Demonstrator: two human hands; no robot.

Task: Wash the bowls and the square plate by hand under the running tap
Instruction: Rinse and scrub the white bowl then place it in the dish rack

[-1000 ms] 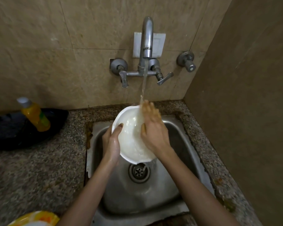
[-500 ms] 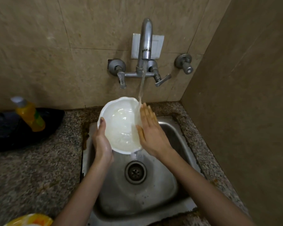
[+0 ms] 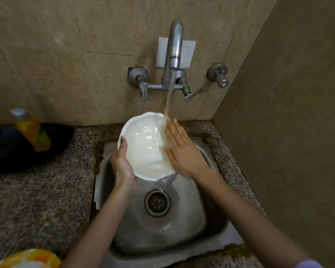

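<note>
A white bowl (image 3: 145, 146) is held tilted over the steel sink (image 3: 207, 219), its inside facing me. My left hand (image 3: 122, 167) grips its left rim, thumb inside the edge. My right hand (image 3: 182, 149) lies flat, fingers apart, against the bowl's right inner side. Water from the tap (image 3: 174, 53) falls onto the bowl's far right rim by my fingertips and spills off the low edge toward the drain (image 3: 157, 203). No square plate is in sight.
A yellow bottle (image 3: 32, 130) leans in a dark pan (image 3: 12, 149) on the granite counter (image 3: 37, 200) at left. A yellow patterned dish (image 3: 29, 258) shows at the bottom left corner. A tiled wall stands close on the right.
My right hand slid from over the bowl's middle to its right side. The bowl turned to face me more, and water now pours off its low edge.
</note>
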